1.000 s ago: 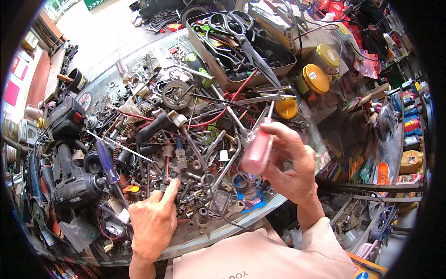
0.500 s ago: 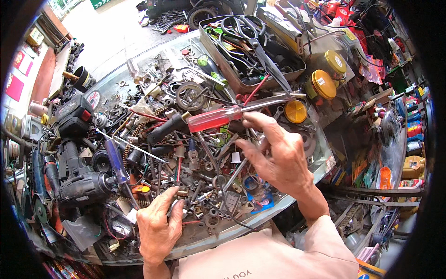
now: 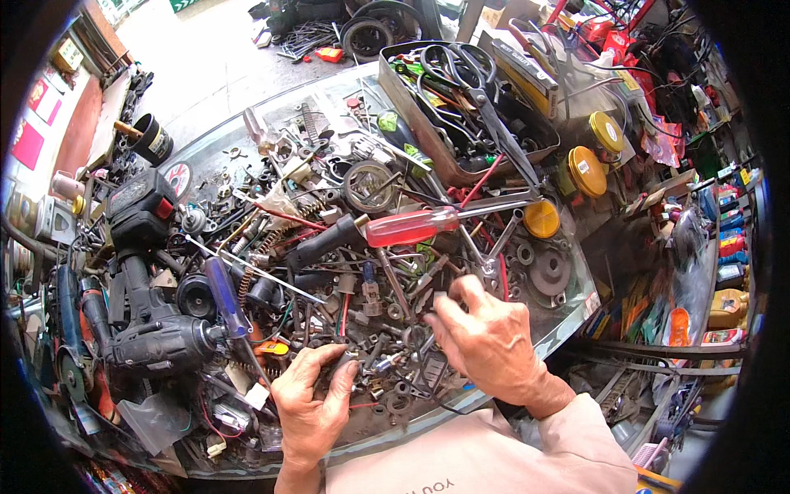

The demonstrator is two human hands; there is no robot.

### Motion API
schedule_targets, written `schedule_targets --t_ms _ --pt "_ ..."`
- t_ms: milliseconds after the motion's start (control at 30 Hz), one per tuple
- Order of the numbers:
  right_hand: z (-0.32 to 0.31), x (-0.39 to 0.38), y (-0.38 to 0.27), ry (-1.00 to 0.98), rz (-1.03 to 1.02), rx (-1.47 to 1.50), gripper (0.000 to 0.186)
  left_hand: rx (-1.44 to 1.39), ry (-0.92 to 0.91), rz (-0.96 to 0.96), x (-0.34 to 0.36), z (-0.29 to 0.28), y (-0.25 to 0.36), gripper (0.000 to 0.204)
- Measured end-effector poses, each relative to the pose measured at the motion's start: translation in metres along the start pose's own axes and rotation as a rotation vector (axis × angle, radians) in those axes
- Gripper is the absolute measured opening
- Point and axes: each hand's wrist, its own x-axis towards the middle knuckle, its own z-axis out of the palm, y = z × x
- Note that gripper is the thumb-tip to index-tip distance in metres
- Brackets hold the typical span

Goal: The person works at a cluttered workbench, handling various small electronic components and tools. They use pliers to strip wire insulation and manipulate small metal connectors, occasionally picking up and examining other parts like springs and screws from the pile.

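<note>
Narrowly, left grip [image 3: 312, 403] on small part [image 3: 349, 356]

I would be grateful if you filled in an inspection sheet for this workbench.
Surface: glass tabletop, mostly covered, barer toward its far-left edge.
Things at hand: small dark part in the left hand; red-handled screwdriver lying across the heap.
Clutter: loose metal parts; blue-handled screwdriver and black power tool at left; large scissors over a tool-filled tray.
Hands: left fingers pinch the small dark part; right hand bent over the parts, grip unclear.
Cables: thin black cable near the close edge.
Surroundings: yellow-lidded jar beside the tray; wheel beyond the table; stocked racks at right.
</note>
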Motion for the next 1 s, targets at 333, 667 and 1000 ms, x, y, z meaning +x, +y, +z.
schedule_targets --t_ms 333,667,1000 --pt "0.023 0.015 -0.034 -0.148 -0.154 -0.005 0.015 0.062 0.052 0.129 -0.004 -0.001 -0.001 0.021" --pt "0.018 0.018 -0.024 -0.14 -0.043 0.402 0.018 0.005 0.122 0.148 -0.005 -0.004 -0.005 0.022" --pt "0.028 -0.004 -0.047 -0.026 -0.071 0.37 0.025 0.063 0.192 0.134 -0.008 -0.002 0.0 0.02"
